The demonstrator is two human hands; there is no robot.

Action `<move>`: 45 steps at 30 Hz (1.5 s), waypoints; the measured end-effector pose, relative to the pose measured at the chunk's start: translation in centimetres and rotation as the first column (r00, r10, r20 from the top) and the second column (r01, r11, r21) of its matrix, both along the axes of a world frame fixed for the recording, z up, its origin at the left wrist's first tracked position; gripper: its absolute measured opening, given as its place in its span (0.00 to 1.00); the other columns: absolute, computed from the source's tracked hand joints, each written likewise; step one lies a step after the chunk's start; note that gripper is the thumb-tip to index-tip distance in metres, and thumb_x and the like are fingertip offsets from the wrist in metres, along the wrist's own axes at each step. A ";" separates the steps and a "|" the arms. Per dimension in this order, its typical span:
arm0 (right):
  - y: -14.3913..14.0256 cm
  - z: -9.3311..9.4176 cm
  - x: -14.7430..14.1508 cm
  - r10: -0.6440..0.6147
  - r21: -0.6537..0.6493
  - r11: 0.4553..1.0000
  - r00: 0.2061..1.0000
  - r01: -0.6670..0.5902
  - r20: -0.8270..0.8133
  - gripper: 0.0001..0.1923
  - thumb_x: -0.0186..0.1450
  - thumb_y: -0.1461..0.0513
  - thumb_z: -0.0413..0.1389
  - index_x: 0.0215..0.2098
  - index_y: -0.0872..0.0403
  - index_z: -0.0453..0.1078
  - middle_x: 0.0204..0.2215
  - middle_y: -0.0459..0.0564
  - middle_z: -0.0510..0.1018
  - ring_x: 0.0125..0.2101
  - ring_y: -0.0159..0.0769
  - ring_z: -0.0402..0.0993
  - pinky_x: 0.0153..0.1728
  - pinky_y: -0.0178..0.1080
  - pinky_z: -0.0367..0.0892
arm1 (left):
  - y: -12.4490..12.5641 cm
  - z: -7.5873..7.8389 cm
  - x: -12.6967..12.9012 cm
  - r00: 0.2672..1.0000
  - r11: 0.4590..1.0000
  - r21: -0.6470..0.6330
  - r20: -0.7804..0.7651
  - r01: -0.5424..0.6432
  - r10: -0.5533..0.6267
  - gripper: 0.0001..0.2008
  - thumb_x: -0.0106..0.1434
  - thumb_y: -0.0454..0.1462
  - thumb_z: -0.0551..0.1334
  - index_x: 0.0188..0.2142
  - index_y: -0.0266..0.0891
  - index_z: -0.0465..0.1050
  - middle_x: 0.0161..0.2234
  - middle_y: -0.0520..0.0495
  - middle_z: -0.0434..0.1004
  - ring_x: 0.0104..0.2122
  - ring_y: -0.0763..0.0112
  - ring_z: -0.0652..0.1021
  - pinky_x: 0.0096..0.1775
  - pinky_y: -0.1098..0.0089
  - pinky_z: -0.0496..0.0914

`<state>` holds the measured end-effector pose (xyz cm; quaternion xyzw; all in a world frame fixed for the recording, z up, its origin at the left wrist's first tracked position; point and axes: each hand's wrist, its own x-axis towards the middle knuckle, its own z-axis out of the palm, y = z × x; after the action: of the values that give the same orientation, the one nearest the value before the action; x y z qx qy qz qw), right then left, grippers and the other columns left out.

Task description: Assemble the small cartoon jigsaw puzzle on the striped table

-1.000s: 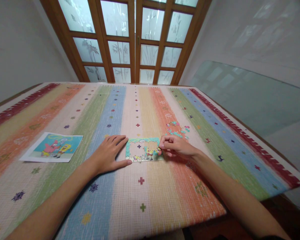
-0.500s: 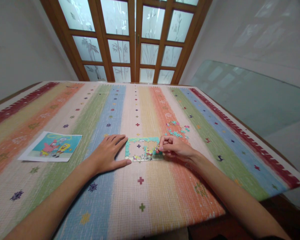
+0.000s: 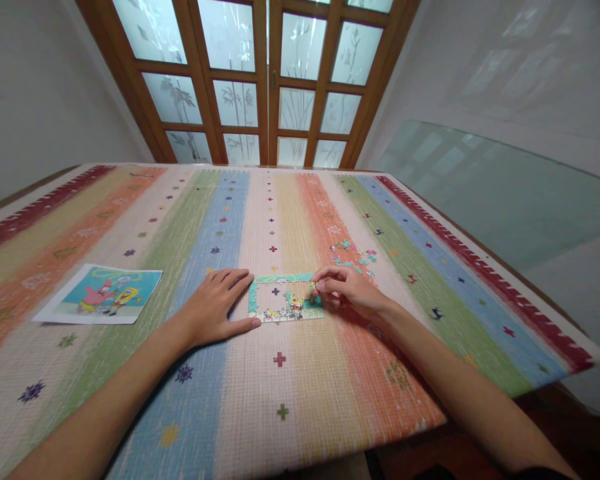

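Left hand (image 3: 214, 308) at jigsaw (image 3: 296, 305), right hand (image 3: 349, 291) pinching 1 piece (image 3: 314, 286)

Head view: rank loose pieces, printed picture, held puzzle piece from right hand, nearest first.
1. Held puzzle piece, in the right hand.
2. Loose pieces, just beyond that hand.
3. Printed picture, far left, past the left hand.

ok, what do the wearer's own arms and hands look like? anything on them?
Left hand and right hand are bare, with nothing visible worn on fingers or wrists. Left forearm and right forearm are slim, uncovered and unmarked as far as shown. A dark patch at the bottom edge by the right arm may be a sleeve. Nail detail is too small to tell.
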<state>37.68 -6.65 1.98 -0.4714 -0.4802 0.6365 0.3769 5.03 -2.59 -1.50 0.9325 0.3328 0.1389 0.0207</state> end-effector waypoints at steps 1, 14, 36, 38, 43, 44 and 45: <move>0.0 0.0 0.0 -0.007 -0.001 1.000 1.000 0.007 -0.002 0.14 0.52 0.57 0.69 0.33 0.53 0.74 0.29 0.52 0.82 0.19 0.26 0.57 0.17 0.36 0.50 | 0.0 0.0 0.0 1.000 1.000 -0.002 0.000 -0.001 0.001 0.42 0.66 0.66 0.54 0.66 0.39 0.63 0.63 0.31 0.69 0.59 0.41 0.70 0.60 0.40 0.62; 0.1 -0.2 0.1 -0.028 0.060 0.998 0.998 0.024 0.062 0.15 0.55 0.53 0.70 0.33 0.51 0.74 0.24 0.45 0.71 0.20 0.28 0.57 0.18 0.36 0.53 | -0.1 0.3 0.1 1.000 1.000 -0.017 0.019 0.004 -0.004 0.42 0.66 0.66 0.55 0.66 0.39 0.64 0.63 0.32 0.69 0.58 0.40 0.70 0.59 0.40 0.62; 0.3 -1.5 -1.0 -0.103 0.290 0.957 0.953 0.017 0.286 0.09 0.61 0.54 0.65 0.34 0.50 0.79 0.30 0.52 0.81 0.27 0.35 0.71 0.26 0.40 0.65 | 0.0 0.2 0.1 1.000 1.000 -0.025 0.009 -0.008 0.009 0.42 0.65 0.66 0.55 0.66 0.41 0.63 0.63 0.33 0.69 0.59 0.41 0.70 0.59 0.40 0.62; 0.2 -1.5 -1.3 -0.132 0.357 0.934 0.934 0.005 0.333 0.08 0.61 0.55 0.65 0.33 0.50 0.79 0.32 0.53 0.82 0.30 0.38 0.74 0.32 0.42 0.68 | -0.1 0.2 0.1 1.000 1.000 -0.025 0.002 -0.007 0.007 0.42 0.66 0.66 0.54 0.66 0.40 0.63 0.63 0.32 0.68 0.59 0.40 0.70 0.59 0.40 0.62; 0.2 -1.8 -1.9 -0.124 0.418 0.905 0.895 -0.075 0.429 0.07 0.63 0.55 0.63 0.33 0.49 0.80 0.32 0.52 0.84 0.29 0.39 0.73 0.33 0.44 0.66 | -0.1 0.3 0.2 1.000 1.000 -0.018 -0.003 -0.003 0.003 0.42 0.66 0.66 0.54 0.66 0.39 0.63 0.63 0.31 0.69 0.58 0.40 0.70 0.59 0.40 0.62; 0.1 -1.8 -2.1 -0.120 0.423 0.902 0.889 -0.089 0.442 0.07 0.63 0.55 0.63 0.34 0.49 0.81 0.31 0.52 0.84 0.29 0.38 0.73 0.33 0.44 0.66 | -0.1 0.3 0.2 1.000 1.000 -0.017 -0.003 -0.004 0.004 0.42 0.66 0.66 0.54 0.66 0.40 0.63 0.63 0.32 0.69 0.59 0.40 0.70 0.59 0.40 0.62; 0.1 -1.9 -2.2 -0.117 0.428 0.898 0.883 -0.100 0.454 0.07 0.63 0.55 0.63 0.34 0.49 0.81 0.31 0.52 0.84 0.29 0.38 0.72 0.33 0.43 0.65 | -0.1 0.3 0.2 1.000 1.000 -0.016 -0.004 -0.004 0.003 0.42 0.66 0.66 0.54 0.66 0.40 0.63 0.63 0.32 0.69 0.59 0.41 0.70 0.59 0.40 0.62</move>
<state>35.51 -6.52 0.10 -0.5160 -0.6856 0.3768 0.3488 5.21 -2.72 -1.16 0.9320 0.3355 0.1345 0.0271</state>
